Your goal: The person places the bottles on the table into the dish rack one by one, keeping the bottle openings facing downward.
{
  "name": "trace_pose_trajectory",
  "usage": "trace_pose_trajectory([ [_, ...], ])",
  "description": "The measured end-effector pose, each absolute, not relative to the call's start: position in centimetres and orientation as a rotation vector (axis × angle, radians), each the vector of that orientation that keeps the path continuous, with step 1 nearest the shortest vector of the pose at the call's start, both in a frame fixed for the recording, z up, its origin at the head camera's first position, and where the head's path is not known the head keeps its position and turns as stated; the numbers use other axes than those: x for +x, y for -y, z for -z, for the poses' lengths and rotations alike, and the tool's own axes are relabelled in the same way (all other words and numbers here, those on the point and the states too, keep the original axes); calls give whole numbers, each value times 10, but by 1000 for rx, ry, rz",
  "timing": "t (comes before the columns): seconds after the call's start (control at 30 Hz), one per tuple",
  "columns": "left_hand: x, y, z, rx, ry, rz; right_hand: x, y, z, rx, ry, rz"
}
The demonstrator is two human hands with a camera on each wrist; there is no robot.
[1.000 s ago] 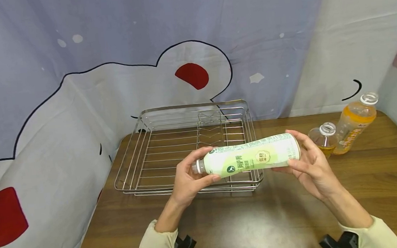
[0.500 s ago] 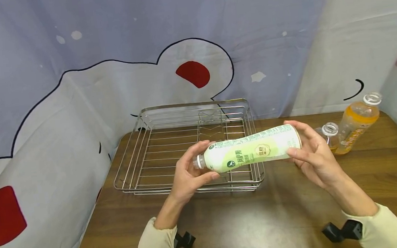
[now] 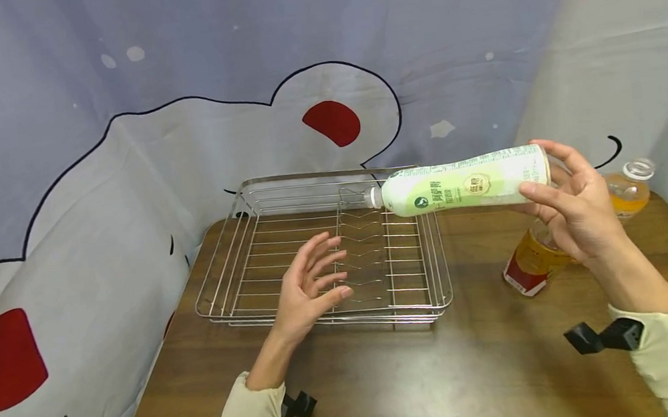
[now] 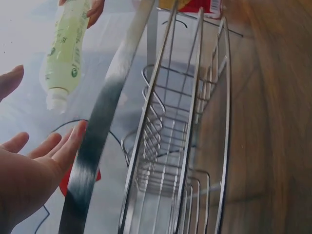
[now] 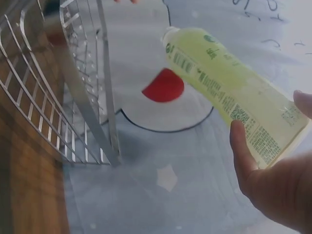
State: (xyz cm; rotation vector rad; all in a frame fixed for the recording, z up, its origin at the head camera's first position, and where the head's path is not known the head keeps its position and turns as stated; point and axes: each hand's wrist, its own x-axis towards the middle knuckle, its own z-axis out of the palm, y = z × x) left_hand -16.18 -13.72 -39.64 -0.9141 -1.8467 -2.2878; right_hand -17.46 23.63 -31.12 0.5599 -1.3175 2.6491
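Note:
A pale green and white drink bottle [image 3: 464,182] lies level in the air, its capped neck pointing left over the right part of the wire rack [image 3: 297,326]. My right hand [image 3: 581,205] grips it by the base, thumb in front and fingers behind. In the right wrist view the bottle [image 5: 229,87] slants from that hand [image 5: 273,185] toward the upper left. My left hand [image 3: 305,288] holds nothing; its fingers are spread and relaxed above the rack. The left wrist view shows this hand [image 4: 44,165] beside the rack's flat metal rim [image 4: 105,117].
Behind my right hand stands a bottle with a dark red label [image 3: 524,271]. Farther right is an orange-banded bottle [image 3: 628,190], partly hidden by the same hand. A patterned curtain [image 3: 196,154] closes off the back and left of the wooden table [image 3: 387,384].
My left hand has let go of the bottle's neck end and dropped slightly. My right hand has carried the bottle up and to the right, uncovering the red-labelled bottle's lower part.

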Motion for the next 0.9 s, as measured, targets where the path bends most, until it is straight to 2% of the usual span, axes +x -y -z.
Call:
trace_pose_trajectory([
  [0.33, -159, 154, 401, -836, 2051, 1986, -198, -240, 294, 331, 1533, -2501],
  [0.7, -161, 182, 408, -776, 2164, 1634, -218, -227, 300, 177, 1857, -2270],
  [0.9, -153, 206, 382, -664, 2202, 1452, -228, -219, 305, 175, 1977, -2163],
])
